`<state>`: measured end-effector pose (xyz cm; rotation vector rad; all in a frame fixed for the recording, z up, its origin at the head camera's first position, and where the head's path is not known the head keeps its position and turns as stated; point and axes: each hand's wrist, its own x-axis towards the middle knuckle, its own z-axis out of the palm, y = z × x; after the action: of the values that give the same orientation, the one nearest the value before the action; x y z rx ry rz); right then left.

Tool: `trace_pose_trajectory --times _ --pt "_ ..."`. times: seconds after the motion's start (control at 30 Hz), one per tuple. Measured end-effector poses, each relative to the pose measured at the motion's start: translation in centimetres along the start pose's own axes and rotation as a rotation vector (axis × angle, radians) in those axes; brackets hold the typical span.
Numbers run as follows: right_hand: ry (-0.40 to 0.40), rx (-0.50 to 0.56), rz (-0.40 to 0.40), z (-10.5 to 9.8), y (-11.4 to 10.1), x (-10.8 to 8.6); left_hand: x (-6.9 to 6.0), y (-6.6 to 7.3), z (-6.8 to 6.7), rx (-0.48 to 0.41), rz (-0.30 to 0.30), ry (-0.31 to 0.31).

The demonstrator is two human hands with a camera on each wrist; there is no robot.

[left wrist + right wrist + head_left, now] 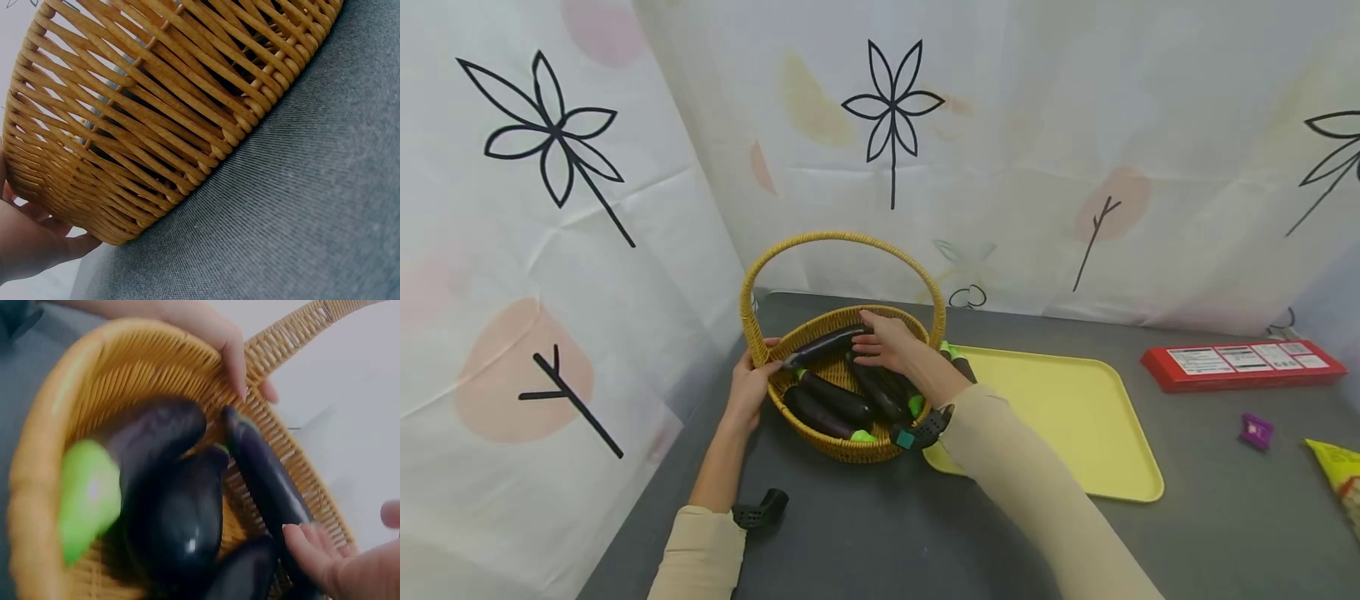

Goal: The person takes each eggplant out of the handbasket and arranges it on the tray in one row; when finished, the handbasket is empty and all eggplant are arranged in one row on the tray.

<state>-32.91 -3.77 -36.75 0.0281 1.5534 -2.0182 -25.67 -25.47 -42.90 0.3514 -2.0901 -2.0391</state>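
A wicker basket (850, 454) with a tall arched handle holds several dark eggplants (835, 398), some showing bright green caps. My left hand (748, 387) grips the basket's left rim, one digit over the edge inside and the others against the outer weave. My right hand (891, 342) is inside the basket at the far side. In the right wrist view its fingertips touch a long eggplant (265, 469) lying along the wall, with the thumb held apart from it. The eggplant's lower end is partly hidden by those fingers.
Right of the basket lies a yellow tray (1075, 417), with eggplant (961, 364) at its left end, partly hidden by my right arm. Farther right are a red box (1243, 367), a small purple packet (1256, 431) and a yellow bag (1341, 475). Patterned cloth walls (1000, 167) stand behind and left.
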Motion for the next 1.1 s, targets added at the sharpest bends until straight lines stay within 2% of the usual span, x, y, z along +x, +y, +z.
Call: trace_pose_trajectory --times 0.1,0.27,0.43,0.7,0.93,1.1 --pt "0.075 0.130 0.056 0.7 -0.1 0.2 0.0 0.1 0.1 -0.004 0.004 0.000" --pt "0.129 0.388 0.112 1.7 0.1 0.5 0.0 0.2 0.1 -0.006 0.011 -0.003" --pt "0.154 0.536 0.120 2.6 0.3 0.6 0.1 0.3 0.1 0.000 0.017 0.002" --pt "0.172 0.572 0.157 3.6 1.0 1.1 0.1 0.2 -0.1 0.006 0.009 0.012" --pt "0.098 0.612 0.204 4.5 1.6 1.7 0.0 0.1 -0.4 0.020 0.019 0.018" --pt "0.111 0.579 0.233 5.3 2.0 2.0 0.0 0.0 -0.5 0.029 0.024 -0.011"
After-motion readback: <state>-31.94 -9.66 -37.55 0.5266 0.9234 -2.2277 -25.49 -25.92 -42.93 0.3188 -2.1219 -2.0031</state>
